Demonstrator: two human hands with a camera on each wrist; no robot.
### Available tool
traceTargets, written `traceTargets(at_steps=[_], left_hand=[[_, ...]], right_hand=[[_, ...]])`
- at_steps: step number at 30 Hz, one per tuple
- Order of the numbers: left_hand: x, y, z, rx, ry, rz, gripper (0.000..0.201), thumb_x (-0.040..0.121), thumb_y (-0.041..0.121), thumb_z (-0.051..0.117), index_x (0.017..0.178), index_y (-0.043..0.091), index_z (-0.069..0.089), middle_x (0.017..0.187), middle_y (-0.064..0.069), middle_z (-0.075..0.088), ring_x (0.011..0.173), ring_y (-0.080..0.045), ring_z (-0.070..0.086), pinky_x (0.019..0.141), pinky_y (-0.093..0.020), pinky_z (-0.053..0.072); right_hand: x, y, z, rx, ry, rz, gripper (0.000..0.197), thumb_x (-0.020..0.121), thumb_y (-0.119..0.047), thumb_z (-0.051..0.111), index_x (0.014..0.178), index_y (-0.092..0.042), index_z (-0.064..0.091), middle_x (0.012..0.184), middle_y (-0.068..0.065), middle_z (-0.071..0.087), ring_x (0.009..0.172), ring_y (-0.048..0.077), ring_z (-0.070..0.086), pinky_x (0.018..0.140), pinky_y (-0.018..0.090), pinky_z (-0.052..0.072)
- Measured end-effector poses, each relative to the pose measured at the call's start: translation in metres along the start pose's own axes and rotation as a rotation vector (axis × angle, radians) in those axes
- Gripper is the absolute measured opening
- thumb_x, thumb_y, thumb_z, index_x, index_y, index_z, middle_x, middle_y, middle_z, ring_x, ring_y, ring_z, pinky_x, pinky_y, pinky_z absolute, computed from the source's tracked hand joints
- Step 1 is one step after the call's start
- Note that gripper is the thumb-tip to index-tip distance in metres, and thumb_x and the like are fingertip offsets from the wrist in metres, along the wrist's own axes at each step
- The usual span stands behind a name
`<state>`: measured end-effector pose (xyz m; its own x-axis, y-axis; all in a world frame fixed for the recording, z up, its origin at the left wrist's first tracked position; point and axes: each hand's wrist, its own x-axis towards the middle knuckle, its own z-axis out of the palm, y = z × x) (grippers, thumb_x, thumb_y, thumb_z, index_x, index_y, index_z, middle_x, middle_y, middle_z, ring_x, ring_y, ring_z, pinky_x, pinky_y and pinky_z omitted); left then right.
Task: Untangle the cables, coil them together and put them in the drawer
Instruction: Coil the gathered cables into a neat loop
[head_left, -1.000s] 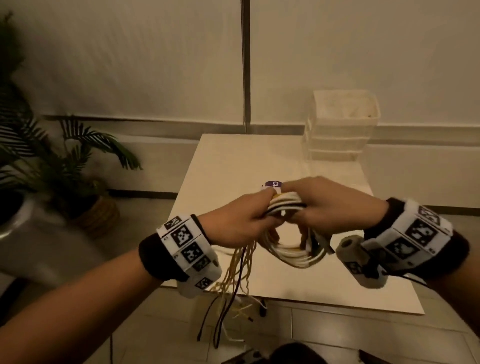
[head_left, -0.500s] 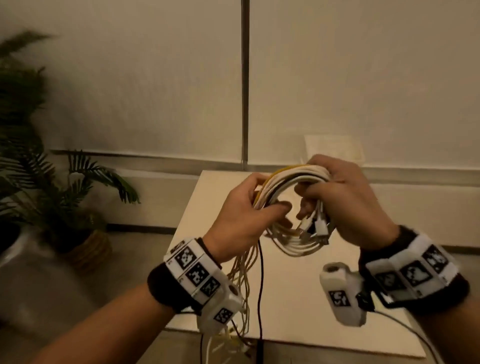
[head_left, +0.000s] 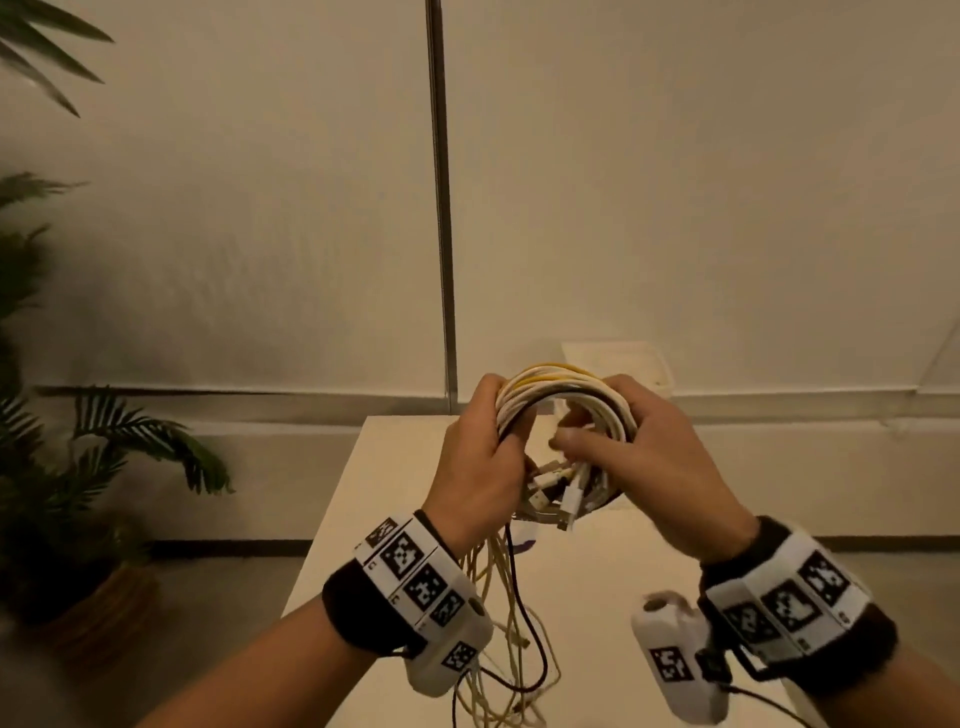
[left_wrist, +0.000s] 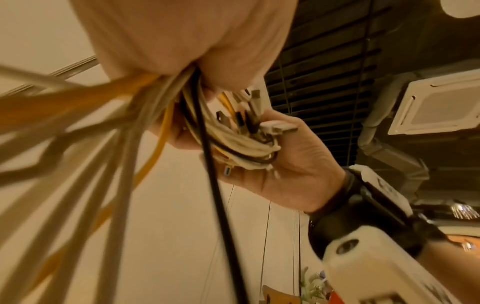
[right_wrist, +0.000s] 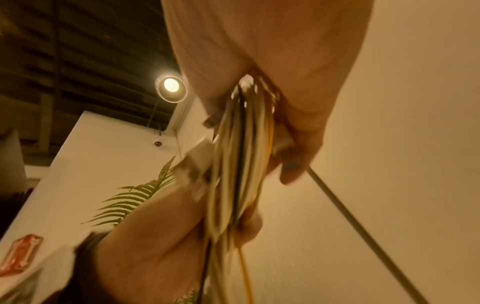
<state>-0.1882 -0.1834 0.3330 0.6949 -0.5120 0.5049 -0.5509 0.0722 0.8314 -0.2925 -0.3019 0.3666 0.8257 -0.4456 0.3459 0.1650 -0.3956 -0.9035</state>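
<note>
A coil of white, yellow and black cables (head_left: 563, 397) is held upright in front of me, above the white table (head_left: 384, 499). My left hand (head_left: 480, 460) grips the coil's left side and my right hand (head_left: 636, 449) grips its right side. Several plugs (head_left: 563, 501) stick out at the bottom of the coil. Loose cable ends (head_left: 501, 597) hang from under my left hand down past the table edge. The left wrist view shows the bundle (left_wrist: 242, 144) lying across the right hand's palm (left_wrist: 298, 164). The drawer unit (head_left: 618, 358) stands behind the hands, mostly hidden.
A potted palm (head_left: 104, 467) stands on the floor to the left of the table. A pale wall with a dark vertical strip (head_left: 441, 208) runs behind the table. The right wrist view shows a ceiling lamp (right_wrist: 171, 85) overhead.
Both hands have lifted the coil from low over the table to in front of the wall and turned it upright. The view has tilted up, hiding most of the drawer unit.
</note>
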Motion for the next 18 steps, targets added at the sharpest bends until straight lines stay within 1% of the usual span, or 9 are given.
traceTargets(at_steps=[2,4,6,8,9,11,13,16,18], left_hand=[[0.005,0.000,0.003,0.090,-0.007,0.021,0.005,0.100,0.015,0.047,0.096,0.018,0.048,0.068,0.004,0.054,0.057,-0.027,0.060,0.055,-0.050,0.052],[0.008,0.001,0.006,0.170,-0.039,0.072,0.008,0.100,0.015,0.047,0.094,0.019,0.045,0.069,0.003,0.054,0.059,-0.025,0.058,0.054,-0.040,0.048],[0.013,0.003,0.008,0.283,-0.135,0.133,0.008,0.099,0.015,0.049,0.095,0.019,0.044,0.072,0.003,0.057,0.061,-0.017,0.056,0.053,-0.030,0.042],[0.018,0.006,0.010,0.336,-0.237,0.151,0.010,0.099,0.016,0.050,0.097,0.023,0.043,0.079,0.006,0.058,0.064,-0.008,0.056,0.055,-0.022,0.039],[0.020,0.008,0.011,0.320,-0.255,0.143,0.010,0.098,0.017,0.051,0.098,0.024,0.044,0.081,0.007,0.059,0.065,-0.008,0.057,0.056,-0.022,0.042],[0.025,0.013,0.010,0.208,-0.261,0.090,0.007,0.094,0.019,0.057,0.095,0.022,0.051,0.080,0.006,0.062,0.065,-0.013,0.063,0.058,-0.036,0.054],[0.030,0.016,0.007,0.142,-0.273,0.045,0.013,0.087,0.019,0.066,0.097,0.021,0.058,0.081,0.002,0.066,0.068,-0.019,0.068,0.065,-0.046,0.059],[0.036,0.014,0.000,0.149,-0.336,-0.019,0.019,0.079,0.027,0.072,0.096,0.021,0.065,0.083,-0.004,0.070,0.077,-0.023,0.070,0.075,-0.047,0.058],[0.034,0.008,-0.003,0.044,-0.403,-0.088,0.021,0.084,0.027,0.073,0.098,0.012,0.068,0.090,-0.012,0.072,0.084,-0.028,0.070,0.080,-0.041,0.059]], right_hand=[[0.010,-0.005,-0.013,-0.160,-0.017,-0.013,0.025,0.075,-0.012,0.077,0.096,-0.020,0.065,0.083,0.003,0.071,0.075,0.022,0.069,0.069,0.041,0.060],[0.020,-0.011,-0.025,-0.308,-0.111,-0.004,0.036,0.073,-0.017,0.077,0.106,-0.024,0.062,0.087,0.000,0.071,0.076,0.016,0.069,0.074,0.041,0.059],[0.032,-0.018,-0.031,-0.554,-0.259,-0.010,0.053,0.072,-0.025,0.076,0.120,-0.027,0.054,0.098,-0.005,0.067,0.085,0.012,0.066,0.079,0.036,0.057],[0.042,-0.022,-0.030,-0.691,-0.343,-0.065,0.047,0.075,-0.023,0.071,0.120,-0.026,0.054,0.102,-0.004,0.064,0.083,0.011,0.064,0.076,0.033,0.056],[0.044,-0.023,-0.028,-0.693,-0.355,-0.087,0.040,0.077,-0.018,0.067,0.115,-0.026,0.057,0.100,-0.004,0.065,0.080,0.011,0.064,0.072,0.033,0.057],[0.046,-0.021,-0.027,-0.609,-0.292,-0.109,0.032,0.075,-0.007,0.063,0.102,-0.025,0.062,0.089,-0.004,0.066,0.071,0.008,0.062,0.062,0.033,0.054],[0.048,-0.016,-0.031,-0.457,-0.167,-0.107,0.032,0.066,0.000,0.063,0.088,-0.023,0.066,0.070,-0.008,0.066,0.055,0.002,0.057,0.051,0.028,0.044],[0.053,-0.009,-0.040,-0.200,-0.001,-0.074,0.022,0.058,-0.002,0.061,0.073,-0.017,0.065,0.046,-0.013,0.055,0.041,0.003,0.046,0.052,0.027,0.035],[0.057,-0.006,-0.043,-0.082,0.074,-0.056,0.019,0.053,-0.007,0.058,0.070,-0.015,0.064,0.042,-0.010,0.050,0.039,0.008,0.041,0.051,0.030,0.035]])
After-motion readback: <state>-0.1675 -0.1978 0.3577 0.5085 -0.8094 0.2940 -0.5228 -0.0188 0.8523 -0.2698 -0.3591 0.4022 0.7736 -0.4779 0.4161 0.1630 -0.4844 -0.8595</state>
